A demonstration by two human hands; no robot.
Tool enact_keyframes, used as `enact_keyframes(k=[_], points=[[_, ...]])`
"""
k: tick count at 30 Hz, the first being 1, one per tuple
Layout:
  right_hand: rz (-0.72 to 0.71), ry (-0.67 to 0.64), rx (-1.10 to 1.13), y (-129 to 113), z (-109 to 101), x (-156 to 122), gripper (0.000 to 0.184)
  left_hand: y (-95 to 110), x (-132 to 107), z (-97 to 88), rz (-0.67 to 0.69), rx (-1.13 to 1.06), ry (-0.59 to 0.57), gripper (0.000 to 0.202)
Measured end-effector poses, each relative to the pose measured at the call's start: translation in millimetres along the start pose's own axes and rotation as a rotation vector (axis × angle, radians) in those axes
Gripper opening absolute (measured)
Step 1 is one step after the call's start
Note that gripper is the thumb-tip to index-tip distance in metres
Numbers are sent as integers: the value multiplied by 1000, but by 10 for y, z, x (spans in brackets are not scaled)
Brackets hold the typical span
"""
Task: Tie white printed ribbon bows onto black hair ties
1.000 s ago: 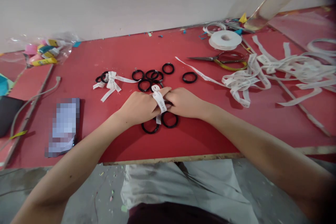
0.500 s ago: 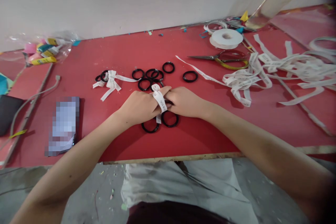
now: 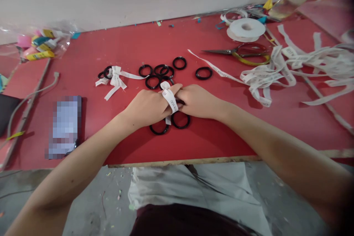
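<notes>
My left hand (image 3: 149, 106) and my right hand (image 3: 200, 101) meet over the table with fingers closed together. A white printed ribbon (image 3: 169, 99) loops over the fingers of my left hand, its tail hanging below. Between the hands, part of a black hair tie (image 3: 180, 101) shows at my right fingertips; the rest is hidden. Just below them lie two more black hair ties, one (image 3: 181, 128) at the right and one (image 3: 159, 133) at the left. Several others, such as this hair tie (image 3: 179, 63), lie beyond the hands.
Black bands with a tied white ribbon (image 3: 115, 77) lie left of the hands. A phone (image 3: 65, 127) lies nearer on the left. Scissors (image 3: 235, 52), a ribbon spool (image 3: 246, 29) and a tangle of cut ribbon (image 3: 260, 81) occupy the right. A bag of glue tubes (image 3: 41, 44) sits far left.
The head view has shifted slightly, so the table's things appear a little higher. Both hands keep nearly the same pose, with the ribbon still looped over the left fingers.
</notes>
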State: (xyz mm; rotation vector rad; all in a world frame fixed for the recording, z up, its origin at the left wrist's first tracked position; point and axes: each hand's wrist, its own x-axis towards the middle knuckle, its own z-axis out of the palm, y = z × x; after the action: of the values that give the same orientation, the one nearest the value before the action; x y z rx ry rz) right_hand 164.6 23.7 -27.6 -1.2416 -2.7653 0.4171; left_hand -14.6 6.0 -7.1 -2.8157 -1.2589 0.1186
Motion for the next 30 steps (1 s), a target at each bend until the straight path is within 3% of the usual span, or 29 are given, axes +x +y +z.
enact_keyframes(k=[10, 30], points=[[7, -4, -33, -10, 1, -1, 19, 11, -8, -29, 30, 37, -31, 54], [11, -9, -22, -17, -7, 3, 18, 2, -11, 11, 24, -28, 14, 54]])
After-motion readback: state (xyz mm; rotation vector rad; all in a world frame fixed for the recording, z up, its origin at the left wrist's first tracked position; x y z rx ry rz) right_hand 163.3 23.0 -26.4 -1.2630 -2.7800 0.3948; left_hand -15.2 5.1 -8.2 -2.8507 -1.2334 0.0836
